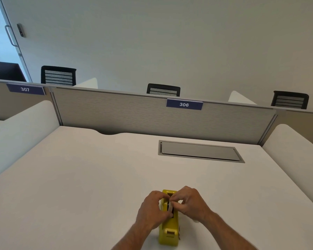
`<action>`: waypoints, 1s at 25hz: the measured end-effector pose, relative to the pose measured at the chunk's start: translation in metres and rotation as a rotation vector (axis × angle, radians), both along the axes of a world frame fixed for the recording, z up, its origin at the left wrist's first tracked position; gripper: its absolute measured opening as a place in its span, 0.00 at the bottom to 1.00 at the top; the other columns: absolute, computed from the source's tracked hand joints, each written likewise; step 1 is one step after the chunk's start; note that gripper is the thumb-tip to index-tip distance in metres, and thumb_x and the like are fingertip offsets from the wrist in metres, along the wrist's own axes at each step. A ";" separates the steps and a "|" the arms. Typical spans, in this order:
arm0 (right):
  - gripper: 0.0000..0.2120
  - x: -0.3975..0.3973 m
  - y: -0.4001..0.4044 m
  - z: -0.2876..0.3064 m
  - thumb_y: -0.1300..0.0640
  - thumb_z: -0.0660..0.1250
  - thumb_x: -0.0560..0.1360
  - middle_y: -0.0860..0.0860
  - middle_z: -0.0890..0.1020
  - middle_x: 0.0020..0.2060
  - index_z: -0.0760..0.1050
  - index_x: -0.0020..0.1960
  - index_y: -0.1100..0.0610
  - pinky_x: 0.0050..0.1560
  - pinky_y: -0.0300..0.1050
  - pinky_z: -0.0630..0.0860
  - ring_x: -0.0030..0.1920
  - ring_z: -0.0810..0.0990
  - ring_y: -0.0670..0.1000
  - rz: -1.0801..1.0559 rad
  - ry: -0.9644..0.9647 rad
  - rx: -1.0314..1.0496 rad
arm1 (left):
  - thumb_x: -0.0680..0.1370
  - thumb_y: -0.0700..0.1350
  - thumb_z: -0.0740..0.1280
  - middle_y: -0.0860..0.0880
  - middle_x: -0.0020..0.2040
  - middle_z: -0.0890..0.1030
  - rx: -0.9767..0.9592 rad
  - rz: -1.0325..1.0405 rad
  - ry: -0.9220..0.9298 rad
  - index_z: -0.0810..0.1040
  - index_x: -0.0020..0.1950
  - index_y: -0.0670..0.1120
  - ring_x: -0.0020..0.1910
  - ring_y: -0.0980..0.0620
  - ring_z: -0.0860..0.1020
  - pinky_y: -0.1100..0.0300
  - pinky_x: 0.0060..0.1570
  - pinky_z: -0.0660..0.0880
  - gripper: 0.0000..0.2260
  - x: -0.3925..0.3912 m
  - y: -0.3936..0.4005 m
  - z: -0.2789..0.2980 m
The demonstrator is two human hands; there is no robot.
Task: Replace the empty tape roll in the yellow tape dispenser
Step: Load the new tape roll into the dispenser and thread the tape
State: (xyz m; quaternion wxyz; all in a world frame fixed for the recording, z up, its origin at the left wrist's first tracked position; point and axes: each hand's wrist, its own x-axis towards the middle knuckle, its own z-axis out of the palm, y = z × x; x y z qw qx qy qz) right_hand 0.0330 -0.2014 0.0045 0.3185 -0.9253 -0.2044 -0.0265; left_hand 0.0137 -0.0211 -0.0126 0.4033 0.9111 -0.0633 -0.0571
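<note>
The yellow tape dispenser [168,230] stands on the white desk [90,177] near its front edge, its long axis pointing away from me. My left hand [152,210] grips its left side at the roll slot. My right hand [192,204] comes in from the right, fingers pinched on a pale roll or core [170,207] sitting in the slot. Fingers hide most of the roll, so I cannot tell whether it holds tape.
A grey cable hatch [199,151] is set into the desk at the back right. A grey partition [134,112] labelled 306 closes the far side, with white side dividers [20,134] left and right. Black chairs [58,75] stand beyond.
</note>
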 end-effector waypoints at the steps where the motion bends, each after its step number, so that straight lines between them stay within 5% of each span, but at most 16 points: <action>1: 0.09 0.000 0.000 0.001 0.45 0.69 0.71 0.39 0.86 0.42 0.85 0.48 0.44 0.46 0.41 0.79 0.47 0.78 0.42 -0.001 0.003 0.001 | 0.65 0.56 0.77 0.59 0.62 0.74 0.000 -0.001 0.000 0.76 0.59 0.61 0.56 0.57 0.74 0.57 0.60 0.77 0.24 0.000 0.000 0.000; 25: 0.08 -0.005 0.001 -0.008 0.47 0.66 0.72 0.41 0.85 0.39 0.83 0.46 0.45 0.42 0.44 0.77 0.43 0.76 0.43 0.025 -0.120 -0.026 | 0.64 0.56 0.78 0.57 0.65 0.74 0.021 -0.010 0.019 0.77 0.64 0.61 0.60 0.54 0.74 0.54 0.61 0.76 0.28 0.001 0.000 0.004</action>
